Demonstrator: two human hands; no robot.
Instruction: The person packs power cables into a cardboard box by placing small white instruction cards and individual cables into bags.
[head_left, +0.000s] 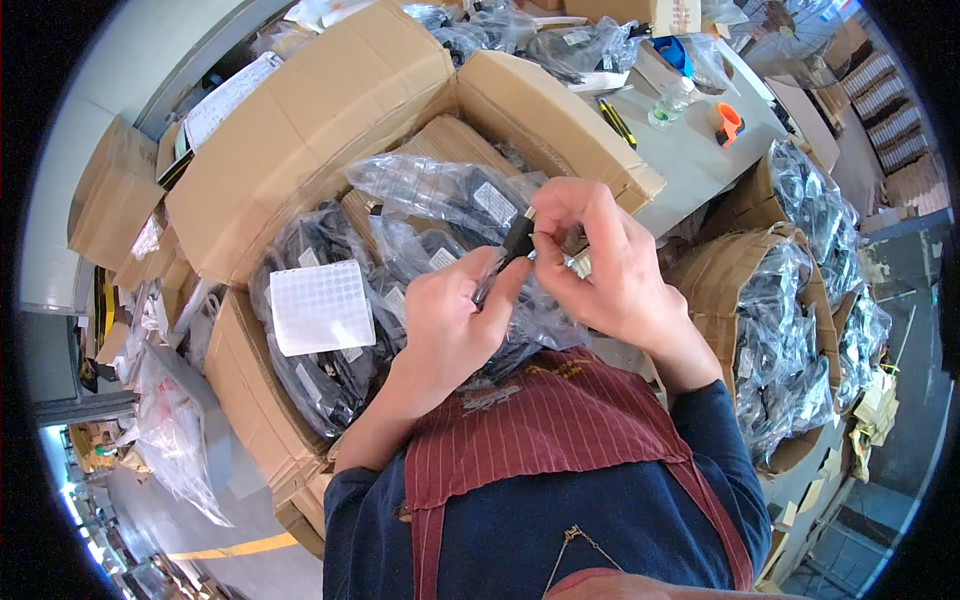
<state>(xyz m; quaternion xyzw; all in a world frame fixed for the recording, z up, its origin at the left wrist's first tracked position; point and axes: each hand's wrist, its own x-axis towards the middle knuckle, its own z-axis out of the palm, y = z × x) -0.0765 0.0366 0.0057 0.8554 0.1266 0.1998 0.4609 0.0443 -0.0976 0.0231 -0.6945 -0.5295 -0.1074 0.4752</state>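
Note:
My left hand (450,310) is closed around a black cable plug (518,238), its pale end tilted up and away from me. Right against that end, the thumb and forefinger of my right hand (622,270) are pinched together; whatever sits between them is too small to make out. Beneath both hands stands an open cardboard box (320,130) full of clear plastic bags (420,185) of black cables with white labels. On the bags at the box's left side lies a white sheet of round stickers (320,308).
A grey table (655,180) beyond the box bears an orange tape dispenser (728,122), a clear bottle (670,105), a yellow-black cutter (617,122) and more bagged cables. To the right stand cardboard boxes (705,270) packed with bagged goods. A plastic-lined grey bin (205,400) is at left.

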